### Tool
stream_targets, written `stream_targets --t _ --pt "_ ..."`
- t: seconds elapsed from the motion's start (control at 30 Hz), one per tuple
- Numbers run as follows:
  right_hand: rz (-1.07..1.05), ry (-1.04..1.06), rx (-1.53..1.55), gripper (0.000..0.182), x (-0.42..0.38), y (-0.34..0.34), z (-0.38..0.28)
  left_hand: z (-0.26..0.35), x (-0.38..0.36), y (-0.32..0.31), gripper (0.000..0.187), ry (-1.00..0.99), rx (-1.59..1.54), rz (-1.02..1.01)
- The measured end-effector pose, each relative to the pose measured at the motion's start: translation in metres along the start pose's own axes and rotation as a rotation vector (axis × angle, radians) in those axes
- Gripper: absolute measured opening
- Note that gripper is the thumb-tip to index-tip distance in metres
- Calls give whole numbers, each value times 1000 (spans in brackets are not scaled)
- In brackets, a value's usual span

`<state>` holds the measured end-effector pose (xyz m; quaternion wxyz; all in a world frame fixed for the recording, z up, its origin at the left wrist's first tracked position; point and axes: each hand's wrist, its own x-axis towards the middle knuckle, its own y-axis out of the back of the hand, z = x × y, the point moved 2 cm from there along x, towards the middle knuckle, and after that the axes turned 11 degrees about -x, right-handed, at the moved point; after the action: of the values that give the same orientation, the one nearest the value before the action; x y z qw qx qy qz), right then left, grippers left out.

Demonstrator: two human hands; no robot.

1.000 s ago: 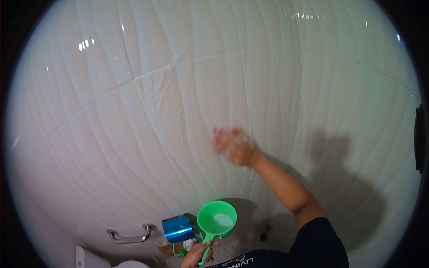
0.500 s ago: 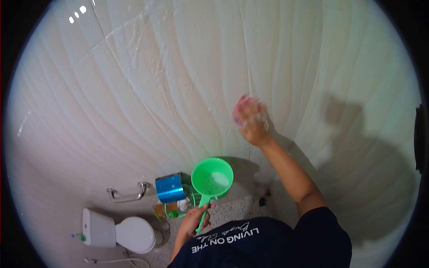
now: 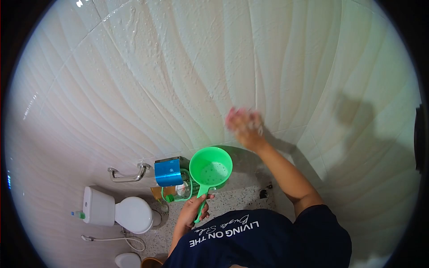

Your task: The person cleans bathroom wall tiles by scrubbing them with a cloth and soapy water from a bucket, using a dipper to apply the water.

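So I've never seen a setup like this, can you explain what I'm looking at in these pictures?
There's no robot here. A person wears one camera on their head, and every picture comes from it, looking forward and down, so their own arms reach into view.

The left hand grips a green dipper by its handle, with foamy liquid inside. The right hand holds something pink at the patterned wall; blur hides whether it's a cloth or a sponge.

Beyond, lower left, are a white toilet on the speckled floor and a metal grab bar on the wall.
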<state>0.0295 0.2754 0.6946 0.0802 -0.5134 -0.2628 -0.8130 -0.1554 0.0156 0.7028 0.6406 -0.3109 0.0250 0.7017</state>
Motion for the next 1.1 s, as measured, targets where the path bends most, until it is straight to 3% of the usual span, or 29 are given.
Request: stream_targets --t 0.07,0.1,0.23,0.27,0.33,0.43,0.47,0.53,0.63,0.73,0.77,0.83,0.93,1.0,1.07,1.1 --pt "11 190 -155 50 -35 -4 -17 -1 -2 -2 42 -14 0 10" --pt "15 190 -152 50 -49 -2 -14 0 -4 -2 42 -19 -9 13" --pt "-171 -285 40 55 -84 2 45 -1 -7 -5 42 -32 -2 43" --pt "-176 -279 45 55 -74 5 52 -2 -7 -5 42 -34 -2 55" --pt "136 -802 160 58 -60 18 76 -5 -7 -6 41 -31 -10 70" --pt "292 -955 279 58 -49 14 62 -9 -4 -6 41 -36 -17 82" --pt "293 -956 278 58 -57 11 54 -10 -4 -7 41 -44 -18 80" --pt "-126 -477 89 60 -73 1 28 -10 -4 -9 42 -42 2 77" --pt "-170 -367 66 61 -41 22 48 -7 -2 -11 43 -42 18 55" --pt "117 -665 141 62 28 57 105 -6 1 -15 45 -35 24 37" --pt "116 -666 139 62 44 59 115 -6 2 -15 46 -35 35 31" --pt "370 -690 151 62 66 63 125 -7 3 -18 45 -28 33 26" --pt "210 -485 145 55 49 42 84 -10 5 -21 44 -25 26 28" --pt "-26 -236 160 50 0 13 48 -13 5 -23 42 -17 18 39" --pt "11 -35 28 47 -29 12 26 -15 4 -24 42 -22 22 41" --pt "9 -37 17 47 -37 15 29 -14 3 -24 41 -32 21 56"
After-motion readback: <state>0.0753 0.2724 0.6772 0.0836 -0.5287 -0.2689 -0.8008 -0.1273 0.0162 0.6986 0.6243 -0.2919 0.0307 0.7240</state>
